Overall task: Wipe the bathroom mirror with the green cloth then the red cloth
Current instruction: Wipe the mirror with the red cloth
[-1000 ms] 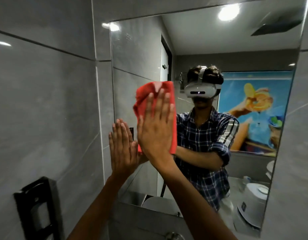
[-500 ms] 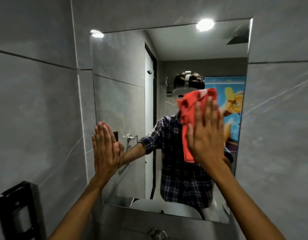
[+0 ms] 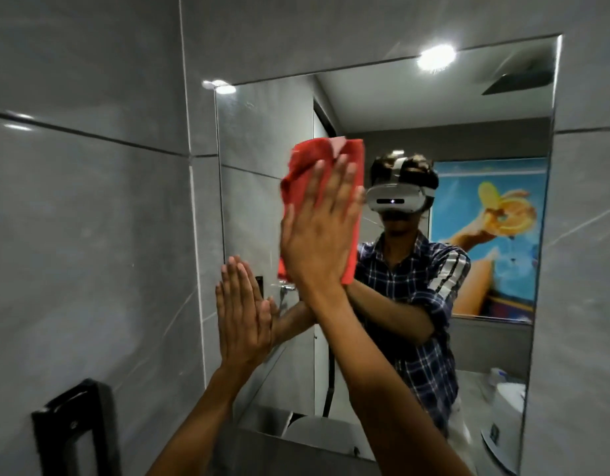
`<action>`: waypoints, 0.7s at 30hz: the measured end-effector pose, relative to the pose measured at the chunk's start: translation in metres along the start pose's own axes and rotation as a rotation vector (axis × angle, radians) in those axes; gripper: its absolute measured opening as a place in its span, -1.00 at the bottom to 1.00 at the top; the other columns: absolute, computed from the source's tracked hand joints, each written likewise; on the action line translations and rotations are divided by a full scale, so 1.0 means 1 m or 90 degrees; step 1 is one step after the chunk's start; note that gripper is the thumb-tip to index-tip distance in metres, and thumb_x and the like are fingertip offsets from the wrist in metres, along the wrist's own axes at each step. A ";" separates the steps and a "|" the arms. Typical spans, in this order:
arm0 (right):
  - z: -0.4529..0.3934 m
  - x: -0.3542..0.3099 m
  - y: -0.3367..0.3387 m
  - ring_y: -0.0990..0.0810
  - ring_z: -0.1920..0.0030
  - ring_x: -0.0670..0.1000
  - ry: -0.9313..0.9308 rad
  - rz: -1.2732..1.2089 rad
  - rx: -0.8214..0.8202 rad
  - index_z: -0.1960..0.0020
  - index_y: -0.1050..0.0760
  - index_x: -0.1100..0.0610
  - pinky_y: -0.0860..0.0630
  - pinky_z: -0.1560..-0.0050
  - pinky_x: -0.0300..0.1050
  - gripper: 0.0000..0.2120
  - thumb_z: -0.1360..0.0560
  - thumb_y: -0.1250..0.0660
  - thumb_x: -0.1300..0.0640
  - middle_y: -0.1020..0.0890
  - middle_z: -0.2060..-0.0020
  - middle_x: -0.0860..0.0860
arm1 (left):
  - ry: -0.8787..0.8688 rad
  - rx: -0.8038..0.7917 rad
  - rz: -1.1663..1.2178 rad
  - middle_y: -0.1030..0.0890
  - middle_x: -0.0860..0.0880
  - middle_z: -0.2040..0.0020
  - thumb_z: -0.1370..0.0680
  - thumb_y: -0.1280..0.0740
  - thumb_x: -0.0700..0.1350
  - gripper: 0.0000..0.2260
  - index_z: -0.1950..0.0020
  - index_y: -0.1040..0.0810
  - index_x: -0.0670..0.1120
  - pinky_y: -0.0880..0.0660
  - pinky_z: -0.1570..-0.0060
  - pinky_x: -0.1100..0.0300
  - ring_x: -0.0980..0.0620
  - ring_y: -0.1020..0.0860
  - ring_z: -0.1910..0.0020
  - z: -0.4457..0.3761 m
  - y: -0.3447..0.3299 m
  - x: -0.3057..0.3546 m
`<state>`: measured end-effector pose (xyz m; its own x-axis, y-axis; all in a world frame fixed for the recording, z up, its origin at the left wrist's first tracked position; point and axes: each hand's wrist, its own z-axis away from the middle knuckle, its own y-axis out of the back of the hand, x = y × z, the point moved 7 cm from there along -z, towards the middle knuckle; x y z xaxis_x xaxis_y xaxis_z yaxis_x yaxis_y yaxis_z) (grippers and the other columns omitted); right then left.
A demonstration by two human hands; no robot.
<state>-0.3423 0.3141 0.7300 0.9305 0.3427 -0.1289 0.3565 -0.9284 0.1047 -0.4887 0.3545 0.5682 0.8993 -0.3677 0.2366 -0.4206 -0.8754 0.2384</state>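
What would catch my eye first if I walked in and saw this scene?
Most likely the red cloth, pressed flat against the left half of the mirror by the right hand with fingers spread. Just below and to the left, the left hand rests open against the mirror's lower left edge. In the glass, a bright blue and yellow picture glows at the right, under a ceiling light.

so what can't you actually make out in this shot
Head view only:
- The mirror glass under the red cloth: covered by the cloth and the right hand.
- Green cloth: nowhere in frame.
- Left hand: its palm side is turned away, flat against the mirror's left edge.
- Black fixture on the wall: cut off by the bottom edge.
- White items reflected at lower right: too blurred to identify.
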 end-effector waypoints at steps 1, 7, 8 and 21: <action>0.004 -0.017 -0.013 0.09 -0.69 0.27 0.080 -0.013 -0.043 -0.69 0.05 0.26 0.18 -0.68 0.24 -0.30 -0.70 -0.05 -0.09 0.05 -0.68 0.29 | -0.003 0.009 -0.009 0.09 -0.13 -0.73 -0.70 0.12 0.06 -0.40 -0.70 0.19 -0.12 -0.03 -0.67 -0.21 -0.13 0.05 -0.72 -0.001 0.000 -0.001; 0.046 -0.030 -0.028 0.07 -0.70 0.17 0.395 0.034 -0.172 -0.70 0.05 0.22 0.22 -0.67 0.14 -0.31 -0.71 -0.06 -0.11 0.03 -0.69 0.21 | -0.021 0.030 -0.016 0.15 -0.03 -0.73 -0.71 0.09 0.02 -0.42 -0.70 0.19 -0.07 -0.05 -0.66 -0.21 -0.06 0.08 -0.72 -0.001 0.006 0.004; 0.047 -0.016 -0.022 0.06 -0.70 0.17 0.372 0.039 -0.165 -0.70 0.05 0.21 0.22 -0.67 0.15 -0.31 -0.70 -0.08 -0.09 0.03 -0.69 0.21 | -0.015 0.018 -0.022 0.15 -0.05 -0.73 -0.70 0.08 0.00 -0.41 -0.70 0.20 -0.08 -0.04 -0.66 -0.23 -0.08 0.08 -0.72 -0.001 0.005 0.004; -0.059 0.194 0.120 0.00 -0.68 0.29 -0.157 0.168 0.121 -0.68 0.09 0.24 0.01 -0.68 0.22 -0.35 -0.72 0.05 -0.08 -0.02 -0.67 0.31 | -0.008 -0.009 -0.021 0.10 -0.14 -0.73 -0.66 0.01 -0.03 -0.36 -0.70 0.16 -0.14 -0.04 -0.64 -0.27 -0.13 0.07 -0.72 -0.001 0.006 0.002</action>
<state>-0.1136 0.2774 0.7755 0.9320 0.0653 -0.3566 0.0641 -0.9978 -0.0152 -0.4892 0.3489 0.5710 0.9144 -0.3425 0.2157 -0.3918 -0.8827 0.2594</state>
